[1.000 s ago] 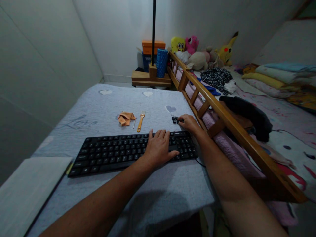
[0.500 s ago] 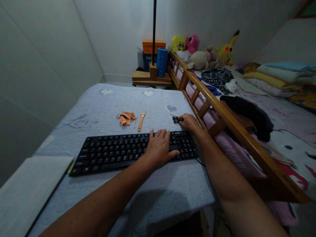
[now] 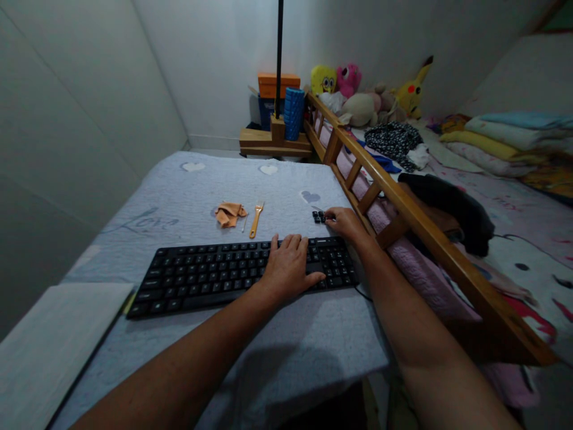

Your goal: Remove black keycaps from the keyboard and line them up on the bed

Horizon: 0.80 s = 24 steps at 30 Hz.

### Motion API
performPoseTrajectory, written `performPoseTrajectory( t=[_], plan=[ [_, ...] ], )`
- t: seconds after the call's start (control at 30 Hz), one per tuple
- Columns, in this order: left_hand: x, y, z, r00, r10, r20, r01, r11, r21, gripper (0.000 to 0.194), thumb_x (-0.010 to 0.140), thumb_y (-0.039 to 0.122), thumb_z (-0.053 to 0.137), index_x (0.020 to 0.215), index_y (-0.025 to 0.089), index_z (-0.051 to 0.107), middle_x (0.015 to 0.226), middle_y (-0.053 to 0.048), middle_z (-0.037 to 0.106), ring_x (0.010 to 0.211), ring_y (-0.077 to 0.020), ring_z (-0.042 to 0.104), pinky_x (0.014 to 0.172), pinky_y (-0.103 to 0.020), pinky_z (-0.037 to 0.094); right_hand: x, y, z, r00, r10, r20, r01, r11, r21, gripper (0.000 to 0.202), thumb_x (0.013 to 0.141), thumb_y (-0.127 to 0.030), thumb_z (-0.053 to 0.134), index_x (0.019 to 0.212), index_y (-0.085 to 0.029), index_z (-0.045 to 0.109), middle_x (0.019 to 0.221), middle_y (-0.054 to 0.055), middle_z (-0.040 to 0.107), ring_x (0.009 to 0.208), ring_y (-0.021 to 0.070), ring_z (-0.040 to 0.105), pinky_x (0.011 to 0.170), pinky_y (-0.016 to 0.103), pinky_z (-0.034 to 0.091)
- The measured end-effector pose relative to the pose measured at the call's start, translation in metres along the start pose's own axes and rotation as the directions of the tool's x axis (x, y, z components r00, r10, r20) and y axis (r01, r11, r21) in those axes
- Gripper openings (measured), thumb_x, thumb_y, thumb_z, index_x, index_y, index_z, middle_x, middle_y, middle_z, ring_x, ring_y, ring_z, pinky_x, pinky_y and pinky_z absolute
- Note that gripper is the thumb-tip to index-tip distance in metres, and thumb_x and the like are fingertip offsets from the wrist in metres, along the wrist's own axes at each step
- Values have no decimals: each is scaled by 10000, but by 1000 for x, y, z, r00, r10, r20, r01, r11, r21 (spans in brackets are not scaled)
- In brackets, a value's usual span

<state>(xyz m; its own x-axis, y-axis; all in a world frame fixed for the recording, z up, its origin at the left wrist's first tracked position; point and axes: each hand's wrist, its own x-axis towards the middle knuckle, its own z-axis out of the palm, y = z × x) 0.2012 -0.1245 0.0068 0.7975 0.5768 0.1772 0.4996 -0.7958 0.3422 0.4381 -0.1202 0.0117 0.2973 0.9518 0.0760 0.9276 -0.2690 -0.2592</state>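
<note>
A black keyboard point(image 3: 201, 275) lies across the cloth-covered surface. My left hand point(image 3: 289, 263) rests on its right part, fingers stretched out and thumb apart, with nothing held. Beyond the keyboard's far right corner are several small black keycaps point(image 3: 318, 217), grouped on the cloth. My right hand point(image 3: 344, 224) is at their right side, fingertips pinched together and low to the cloth. A thin pale sliver shows by the fingers; whether they hold it or a keycap is hidden.
An orange cloth point(image 3: 230, 214), a cotton swab point(image 3: 244, 223) and a yellow-handled brush point(image 3: 256, 221) lie behind the keyboard. At the left is a white flat board point(image 3: 58, 340). A wooden bed rail point(image 3: 394, 191) runs along the right, close to my right forearm.
My right hand has shifted very slightly right, showing a little more of the keycaps. The left hand and keyboard stay practically in place.
</note>
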Motion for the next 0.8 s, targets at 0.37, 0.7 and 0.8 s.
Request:
performPoseTrajectory(
  t=[0.37, 0.7, 0.8],
  plan=[
    [-1, 1, -3, 1000, 9, 12, -9, 1000, -7, 795, 747, 716, 592, 1328, 181, 499, 1351, -174, 553, 1298, -349, 457, 1160, -598, 192, -52, -7, -49, 943, 155, -294, 146, 600, 786, 375, 905, -400, 412, 669, -194, 617, 826, 52, 680, 709, 161, 596, 657, 289, 469],
    [-1, 1, -5, 998, 7, 62, -8, 1000, 20, 953, 678, 799, 572, 1373, 156, 466, 1385, -177, 523, 1318, -353, 423, 1175, -585, 153, -104, -25, -37, 990, 113, -78, 5, 535, 845, 405, 957, -540, 380, 864, -210, 595, 609, -21, 548, 509, 113, 463, 487, 247, 356],
    [0, 1, -5, 998, 7, 68, -9, 999, 36, 969, 679, 801, 567, 1377, 137, 461, 1383, -184, 520, 1310, -353, 426, 1174, -586, 152, -107, -20, -23, 992, 123, 10, -73, 515, 854, 279, 914, -487, 499, 891, -219, 572, 616, -38, 544, 525, 111, 465, 486, 233, 343]
  ],
)
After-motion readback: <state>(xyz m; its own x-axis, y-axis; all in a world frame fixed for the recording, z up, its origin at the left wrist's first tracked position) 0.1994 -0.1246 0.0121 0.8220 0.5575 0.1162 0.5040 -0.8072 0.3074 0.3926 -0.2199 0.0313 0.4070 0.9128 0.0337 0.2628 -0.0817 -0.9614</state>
